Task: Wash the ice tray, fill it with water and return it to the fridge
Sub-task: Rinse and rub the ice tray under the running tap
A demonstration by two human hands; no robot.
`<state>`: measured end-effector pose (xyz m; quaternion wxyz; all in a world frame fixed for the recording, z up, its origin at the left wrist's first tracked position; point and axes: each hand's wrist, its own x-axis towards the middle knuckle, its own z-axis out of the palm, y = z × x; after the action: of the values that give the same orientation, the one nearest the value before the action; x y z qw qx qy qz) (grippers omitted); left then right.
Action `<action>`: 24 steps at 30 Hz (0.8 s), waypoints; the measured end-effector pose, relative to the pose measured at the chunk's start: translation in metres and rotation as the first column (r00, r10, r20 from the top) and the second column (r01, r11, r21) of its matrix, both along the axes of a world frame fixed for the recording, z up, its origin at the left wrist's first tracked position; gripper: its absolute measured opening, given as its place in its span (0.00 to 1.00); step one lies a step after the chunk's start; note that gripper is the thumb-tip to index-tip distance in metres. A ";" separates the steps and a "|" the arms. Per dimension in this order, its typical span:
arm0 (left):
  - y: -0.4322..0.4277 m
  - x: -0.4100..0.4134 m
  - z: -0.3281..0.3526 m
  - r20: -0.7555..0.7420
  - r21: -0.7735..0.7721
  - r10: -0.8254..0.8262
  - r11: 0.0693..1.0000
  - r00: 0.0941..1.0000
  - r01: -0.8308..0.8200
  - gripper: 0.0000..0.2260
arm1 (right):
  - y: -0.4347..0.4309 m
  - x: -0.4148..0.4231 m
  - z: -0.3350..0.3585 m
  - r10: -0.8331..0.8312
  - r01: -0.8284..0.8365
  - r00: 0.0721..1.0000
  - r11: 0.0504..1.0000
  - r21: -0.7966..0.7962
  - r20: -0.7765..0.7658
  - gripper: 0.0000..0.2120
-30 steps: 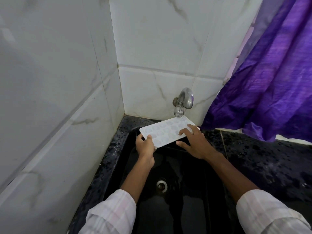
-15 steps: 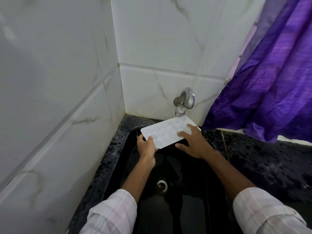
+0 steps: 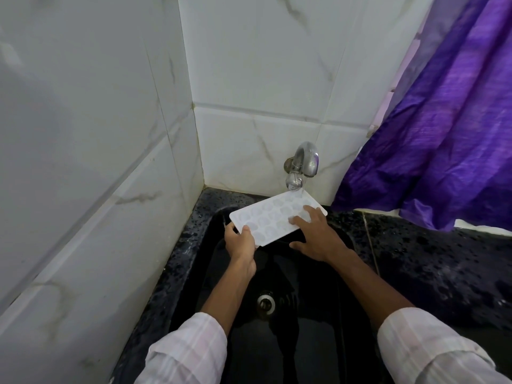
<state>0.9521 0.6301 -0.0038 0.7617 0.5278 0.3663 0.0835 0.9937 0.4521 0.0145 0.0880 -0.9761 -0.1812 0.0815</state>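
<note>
1. Sleeves: the left sleeve (image 3: 188, 347) and right sleeve (image 3: 432, 347) end at mid-forearm, which probably keeps the cloth away from the water
2. Sink (image 3: 194, 245): both forearms reach over the black basin. Run-off can therefore fall toward the drain (image 3: 266, 302) and not onto the counter (image 3: 429, 259)
3. Left hand (image 3: 239, 242): it grips the near left corner of the ice tray (image 3: 274, 217), thumb on top and the other fingers going underneath. This hand carries the weight
4. Right hand (image 3: 315, 236): it is open, with fingers spread flat on the tray's upper face and the thumb clear of the near edge. Judgement: this hand is free to rub the cavities, so the wash step is in hand
5. Ice tray: it is held in the air over the back of the sink, cavities upward, with its far right corner directly below the tap (image 3: 302, 164)
6. Tap: a thin stream of water (image 3: 300, 191) lands on that corner, placed so that it can spread across the cavities
7. Background: the tiled wall (image 3: 277, 79) stands behind and a purple curtain (image 3: 443, 134) hangs at the right. No fridge is in view; filling and returning remain
</note>
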 end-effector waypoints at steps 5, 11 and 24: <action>0.000 -0.001 -0.001 0.002 0.005 -0.002 1.000 1.000 0.002 0.17 | 0.001 -0.002 -0.002 -0.009 0.010 1.000 1.000 -0.022 0.028 0.34; -0.003 -0.006 -0.006 0.001 0.004 -0.001 1.000 1.000 0.001 0.17 | 0.003 -0.010 -0.003 -0.006 0.006 1.000 1.000 -0.018 0.006 0.33; 0.004 -0.037 -0.039 -0.015 0.160 -0.252 0.955 0.967 0.252 0.16 | -0.042 -0.020 -0.038 -0.564 0.644 0.735 0.410 0.646 -0.375 0.25</action>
<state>0.9153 0.6346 -0.0430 0.7222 0.6295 0.2860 0.0165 0.9742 0.4101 -0.0237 0.5086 -0.8437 0.1711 0.0110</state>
